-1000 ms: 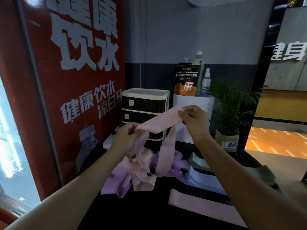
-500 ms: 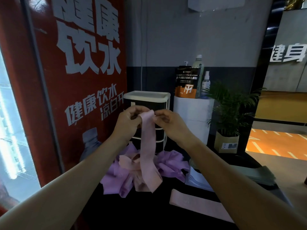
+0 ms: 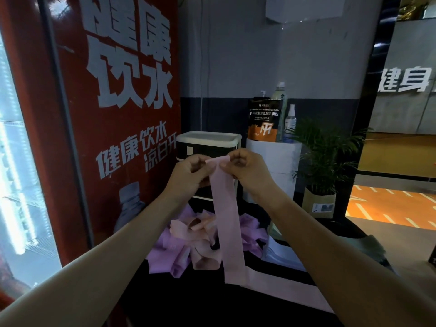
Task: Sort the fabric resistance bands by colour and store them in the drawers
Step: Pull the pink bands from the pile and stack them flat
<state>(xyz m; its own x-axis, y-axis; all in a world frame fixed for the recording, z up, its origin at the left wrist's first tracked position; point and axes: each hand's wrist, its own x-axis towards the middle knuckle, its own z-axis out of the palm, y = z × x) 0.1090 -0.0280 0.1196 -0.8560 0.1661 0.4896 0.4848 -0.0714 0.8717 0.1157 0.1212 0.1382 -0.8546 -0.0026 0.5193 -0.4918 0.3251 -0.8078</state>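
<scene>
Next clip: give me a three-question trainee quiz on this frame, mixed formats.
1. True or false: both the left hand and the right hand pinch the top of the hanging pink band.
2. Which colours make up the pile of bands on the table? A) pink and purple B) green and blue C) red and yellow
3. Fill in: a second pink band lies flat on the dark ____.

Key: 1 true; 2 A; 3 table.

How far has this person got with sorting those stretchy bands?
Barely begun. One pink fabric band lies flat on the black table. Left hand and right hand pinch another pink band. The tangled pink-and-purple heap remains; the drawer unit looks closed.
</scene>
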